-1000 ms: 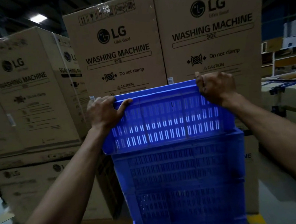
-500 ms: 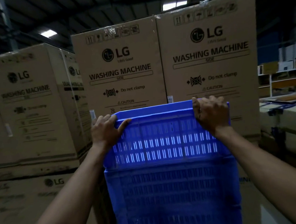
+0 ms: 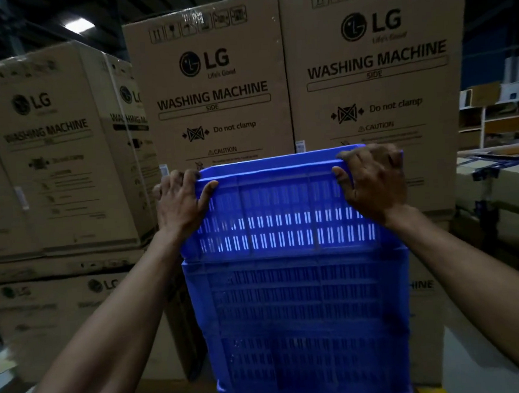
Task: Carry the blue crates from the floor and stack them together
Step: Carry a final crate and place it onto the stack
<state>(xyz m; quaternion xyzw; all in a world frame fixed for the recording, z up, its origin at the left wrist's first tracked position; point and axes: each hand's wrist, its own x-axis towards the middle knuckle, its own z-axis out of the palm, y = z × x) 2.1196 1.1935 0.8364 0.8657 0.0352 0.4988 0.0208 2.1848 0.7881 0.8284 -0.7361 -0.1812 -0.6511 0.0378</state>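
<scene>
dim warehouse floor (image 3: pixel 478 362), grey, with a yellow line just under the stack's right foot. near first: two bare forearms reach up and forward from the bottom corners. stack of blue crates (image 3: pixel 301 325) stands straight ahead, rising out of the bottom edge of view. top crate (image 3: pixel 284 213) sits on it, light showing through its slotted wall. left hand (image 3: pixel 180 206) grips the crate's left upper corner, fingers curled over the rim, thumb laid on the near wall. right hand (image 3: pixel 374 182) grips the right upper corner the same way, fingers hooked over the rim.

change: over the last second the top crate has come down; a second ago it sat tilted and skewed off to the left above the stack, now its base lines up with the rim below and looks level. judged seated or very nearly so. hands not yet let go.

meaning: this crate's placement looks about done; releasing should be safe if it is fully nested.

far: washing machine cartons (image 3: pixel 372 75) stacked behind, touching side by side; shelving (image 3: pixel 498 112) at far right.
</scene>
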